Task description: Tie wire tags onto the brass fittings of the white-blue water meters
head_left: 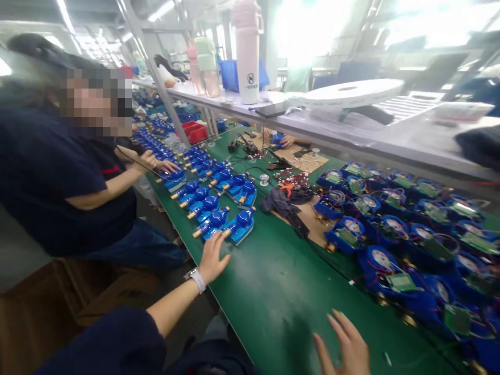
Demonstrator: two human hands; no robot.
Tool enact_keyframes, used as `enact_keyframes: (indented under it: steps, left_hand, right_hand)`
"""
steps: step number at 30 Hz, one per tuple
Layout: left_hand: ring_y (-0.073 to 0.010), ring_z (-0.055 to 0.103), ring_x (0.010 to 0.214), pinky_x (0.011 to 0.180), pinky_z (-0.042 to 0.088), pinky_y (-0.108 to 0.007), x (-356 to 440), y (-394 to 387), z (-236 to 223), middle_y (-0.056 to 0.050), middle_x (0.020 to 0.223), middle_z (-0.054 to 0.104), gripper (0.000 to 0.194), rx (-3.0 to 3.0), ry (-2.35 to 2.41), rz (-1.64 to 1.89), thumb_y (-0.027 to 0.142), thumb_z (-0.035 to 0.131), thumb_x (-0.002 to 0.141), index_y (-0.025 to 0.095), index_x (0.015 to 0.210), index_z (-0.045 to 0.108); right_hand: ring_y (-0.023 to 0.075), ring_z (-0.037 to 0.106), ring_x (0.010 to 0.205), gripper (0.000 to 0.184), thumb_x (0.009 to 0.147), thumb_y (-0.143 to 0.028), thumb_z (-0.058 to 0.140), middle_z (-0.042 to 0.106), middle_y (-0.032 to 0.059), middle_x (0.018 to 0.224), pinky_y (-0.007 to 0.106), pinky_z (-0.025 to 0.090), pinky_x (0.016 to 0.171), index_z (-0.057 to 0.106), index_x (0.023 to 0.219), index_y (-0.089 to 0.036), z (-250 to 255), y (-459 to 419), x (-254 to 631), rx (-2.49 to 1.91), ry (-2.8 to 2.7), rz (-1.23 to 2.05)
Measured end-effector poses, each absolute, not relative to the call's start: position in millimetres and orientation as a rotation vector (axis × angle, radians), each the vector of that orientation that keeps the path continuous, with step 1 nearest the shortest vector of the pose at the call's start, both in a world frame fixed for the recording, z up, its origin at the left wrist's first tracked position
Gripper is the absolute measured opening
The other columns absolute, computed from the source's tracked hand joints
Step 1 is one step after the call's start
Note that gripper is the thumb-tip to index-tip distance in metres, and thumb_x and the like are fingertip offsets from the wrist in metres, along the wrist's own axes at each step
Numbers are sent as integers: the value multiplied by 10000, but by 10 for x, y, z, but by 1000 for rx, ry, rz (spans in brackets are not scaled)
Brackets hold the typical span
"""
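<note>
The left hand (213,259) is open wide with its fingers spread, and it holds nothing. A white band (197,279) sits on its wrist. It is over the green surface (273,307), just beside a blue water meter (244,219) on a blue tray (238,237). The fingertips look very close to the tray, but from this view I can't tell if they touch.

The right hand (346,344) is at the bottom edge of the view. It is open wide too and holds nothing. It is over bare green surface. The nearest thing to it, up and to the right, is a blue meter with a green circuit board (401,282) and thin wires.

To do this well, keep both hands low and flat, and keep fingers off the thin wires so they do not snag.

More blue meters lie in rows toward the upper middle. A dark cloth (285,200) lies on brown cardboard (310,224) in the middle. At the left, a co-worker's hands (156,162) reach for a meter. Across the surface, another person's hand (286,140) is by a blue part. A white bottle (247,57) stands on the shelf (234,99) above.
</note>
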State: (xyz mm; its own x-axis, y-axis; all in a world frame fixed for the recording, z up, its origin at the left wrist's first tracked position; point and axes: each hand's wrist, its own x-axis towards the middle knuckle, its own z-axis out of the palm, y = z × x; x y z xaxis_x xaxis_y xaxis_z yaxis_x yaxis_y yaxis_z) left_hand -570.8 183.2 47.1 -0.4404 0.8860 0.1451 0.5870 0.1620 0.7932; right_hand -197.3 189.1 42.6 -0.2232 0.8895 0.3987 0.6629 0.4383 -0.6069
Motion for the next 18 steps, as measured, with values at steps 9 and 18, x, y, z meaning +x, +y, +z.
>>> enact_keyframes:
  steps: [9,18]
  left_hand:
    - [-257,350,1234,1068,160,-395,-7484,1926,307,-85,1252,495,514,1245,1710,1084,170,689,553,222,1053,584]
    - [-269,501,1108,988,318,-352,-7544,2278,466,-81,1159,577,368,1268,1415,1064,140,676,529,231,885,661]
  right_hand:
    - [295,523,957,613,663,-208,679,409,83,1328,457,434,769,456,1226,-299,402,2961,-5183,-739,-2786,492]
    - [226,578,882,272,852,-252,433,520,115,1221,396,462,781,552,1091,-199,363,3156,-5121,-648,-2981,532]
